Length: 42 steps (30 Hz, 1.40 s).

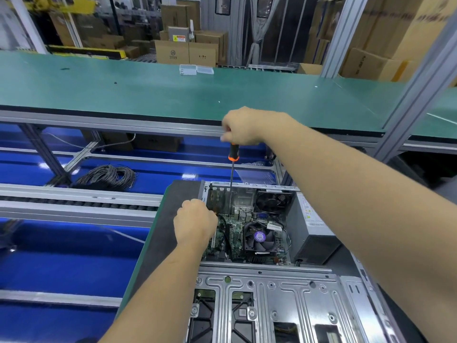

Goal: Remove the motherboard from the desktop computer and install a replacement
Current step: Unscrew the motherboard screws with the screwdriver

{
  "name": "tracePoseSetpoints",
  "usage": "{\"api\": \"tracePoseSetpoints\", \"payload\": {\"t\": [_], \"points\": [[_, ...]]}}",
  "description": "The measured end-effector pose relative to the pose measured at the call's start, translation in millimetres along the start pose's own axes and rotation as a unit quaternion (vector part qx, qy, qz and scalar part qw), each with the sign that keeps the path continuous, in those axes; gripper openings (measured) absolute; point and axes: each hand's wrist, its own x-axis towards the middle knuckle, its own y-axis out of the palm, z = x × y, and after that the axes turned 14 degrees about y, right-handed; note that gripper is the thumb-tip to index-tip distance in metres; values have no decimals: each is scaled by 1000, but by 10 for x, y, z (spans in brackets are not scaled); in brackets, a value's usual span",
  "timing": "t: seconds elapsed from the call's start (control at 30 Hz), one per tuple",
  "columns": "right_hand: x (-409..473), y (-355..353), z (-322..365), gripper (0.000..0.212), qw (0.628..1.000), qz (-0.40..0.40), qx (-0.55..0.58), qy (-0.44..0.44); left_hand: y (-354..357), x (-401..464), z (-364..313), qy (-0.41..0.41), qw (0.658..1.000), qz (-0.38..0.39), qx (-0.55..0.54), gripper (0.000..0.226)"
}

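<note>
The right hand [243, 126] is clenched around the top of a screwdriver [232, 169], fingers curled over its black and orange handle, holding the tool upright so that the thin shaft drops straight down into the open desktop computer [259, 243]. The tip reaches the far end of the motherboard [235, 231], at about 12 o'clock of the board; the exact spot it touches is too small to make out. At about 9 o'clock of the board the left hand [195, 222] sits with fingers curled at the board's left edge, beside black cables; whether it grips anything I cannot tell. The motherboard lies flat inside the case, with the round CPU fan [259, 237] at its 3 o'clock side and the grey power supply [311, 233] further out the same way. The case rests on a dark mat [163, 231], and a green workbench [123, 90] stretches across at 12 o'clock.
</note>
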Motion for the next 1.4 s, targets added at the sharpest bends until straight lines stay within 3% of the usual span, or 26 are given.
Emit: {"api": "tracePoseSetpoints", "payload": {"t": [0.03,0.07,0.2,0.3,0.33,0.43,0.53,0.67,0.77,0.9,1.0,1.13,1.23,1.4], "points": [[-18,-36,13,18,999,44,22,-19,4,3,4,1,1000,0,2,22],[-43,-66,31,22,997,76,23,-23,7,6,9,2,1000,0,6,24],[-55,-138,70,46,995,21,-100,18,23,19,21,3,1000,2,11,25],[-15,-136,30,12,996,86,-21,-23,27,23,20,7,1000,-2,15,24],[-45,-139,27,17,994,103,-10,-20,28,25,21,8,1000,-3,16,24],[-63,-134,0,46,997,60,-47,23,30,22,21,7,1000,0,17,22],[-43,-102,-38,28,998,69,-15,-2,29,24,17,5,1000,4,13,20],[-75,-121,-30,45,998,43,-42,21,23,20,16,5,1000,5,13,20],[-35,-108,-44,21,997,72,2,-11,19,21,13,8,1000,3,12,21],[-67,-100,-57,44,998,55,-31,20,19,15,17,10,1000,4,13,21],[-49,-82,-67,24,998,65,-9,-17,12,11,17,10,1000,3,8,19],[-60,-85,-76,49,997,45,-59,30,12,15,16,13,1000,1,7,20],[5,-66,-97,22,998,38,-48,-16,15,21,16,11,1000,1,5,19],[1,-42,-168,55,999,38,9,38,15,23,16,8,1000,6,5,10]]}}
